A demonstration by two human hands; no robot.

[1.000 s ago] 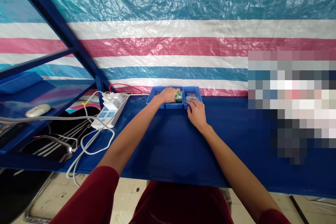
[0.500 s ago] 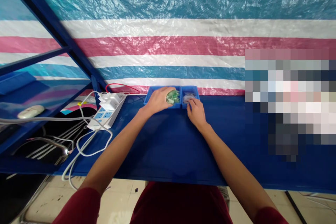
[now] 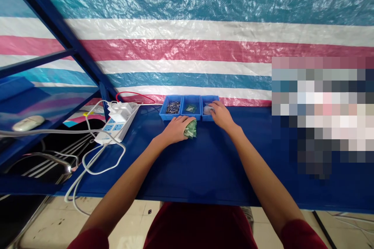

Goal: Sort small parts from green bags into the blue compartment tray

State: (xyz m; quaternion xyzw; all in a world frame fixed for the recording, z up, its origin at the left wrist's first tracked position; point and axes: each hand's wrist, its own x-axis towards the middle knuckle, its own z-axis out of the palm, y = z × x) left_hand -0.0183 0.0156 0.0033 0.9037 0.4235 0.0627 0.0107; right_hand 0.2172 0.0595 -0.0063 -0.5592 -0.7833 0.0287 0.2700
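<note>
Table [image 3: 189,167]: blue, smooth, slightly glossy, front edge straight. Along the rear, three blue trays [image 3: 198,105] stand side by side in a row. To their left, apart from them, a white power strip [image 3: 106,137] lies at a slant, with white adapters [image 3: 120,113] plugged into its far end. White cables [image 3: 124,156] loop over the left part and run down past the front edge. Far-right part: obscured by pixelation.

The left arm [image 3: 125,186] is slanting forward and inward, and the left hand [image 3: 175,129] is clasping with thumb and fingers. The right arm [image 3: 260,177] is angling inward too, the right hand [image 3: 222,114] reaching slightly farther forward, its fingers bending leftward.
</note>
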